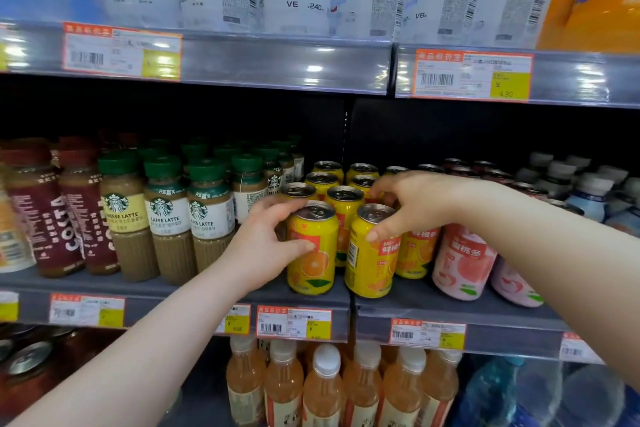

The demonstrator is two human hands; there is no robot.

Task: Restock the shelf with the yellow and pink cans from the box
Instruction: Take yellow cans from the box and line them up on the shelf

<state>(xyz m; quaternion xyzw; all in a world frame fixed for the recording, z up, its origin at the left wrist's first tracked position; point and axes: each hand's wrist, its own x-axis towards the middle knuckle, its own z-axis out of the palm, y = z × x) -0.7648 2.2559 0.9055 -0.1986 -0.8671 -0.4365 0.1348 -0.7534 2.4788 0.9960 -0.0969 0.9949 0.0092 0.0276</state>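
Both hands are right up at the front of the middle shelf [433, 302]. The left hand [266, 243] has its grip wrapped round the front yellow can [311, 253], thumb across the label, with the can upright near the shelf lip. The right hand [412, 204] is over the top of the second yellow can [369, 260] just beside it, grip pinching it below the rim. More yellow cans [343, 191] sit in rows behind. Pink cans [464, 260] are to the right, coffee bottles [169, 218] to the left.
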